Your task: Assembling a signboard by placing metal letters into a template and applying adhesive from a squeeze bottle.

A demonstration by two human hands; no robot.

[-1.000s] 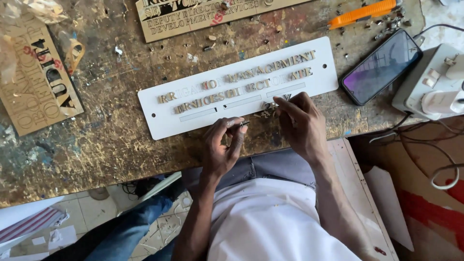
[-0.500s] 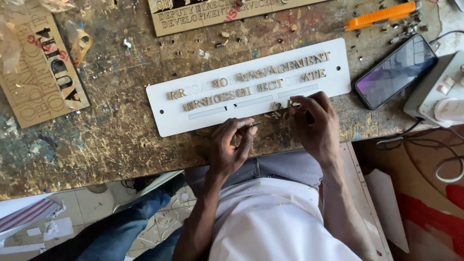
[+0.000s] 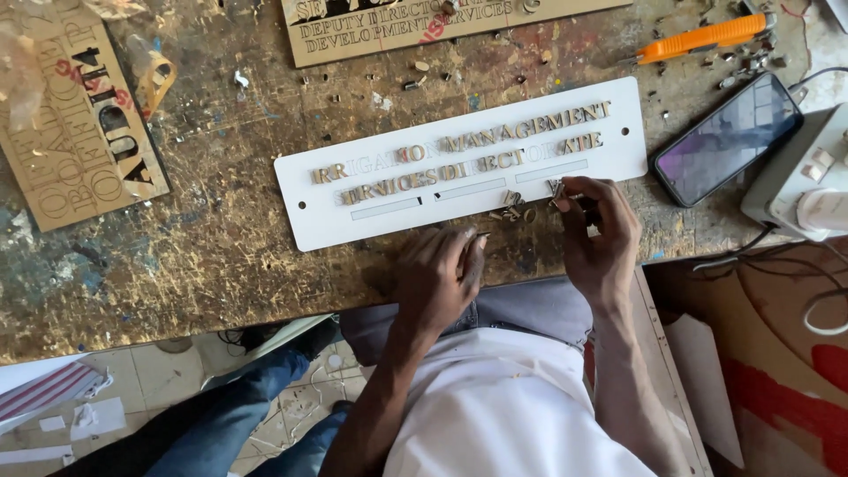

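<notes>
A long white sign plate (image 3: 371, 216) lies on the worn wooden workbench (image 3: 221, 256), with two rows of small gold cut-out letters stuck on it. A few loose gold letters (image 3: 514, 208) sit near its lower edge. My left hand (image 3: 439, 276) rests at the plate's near edge, fingers curled and pinching something small and thin; what it is I cannot make out. My right hand (image 3: 599, 231) is at the plate's lower right, its fingertips closed on a small gold letter (image 3: 557, 189).
A dark phone (image 3: 726, 137) lies at the right, beside a white power strip (image 3: 799, 177) with cables. An orange utility knife (image 3: 702, 37) lies at the back. Brown cut-out boards sit at the left (image 3: 75, 141) and at the top (image 3: 397, 22). Scraps litter the bench.
Both hands have stayed at the plate's lower edge; the left hand has drawn slightly back toward me while the right keeps working at the loose letters.
</notes>
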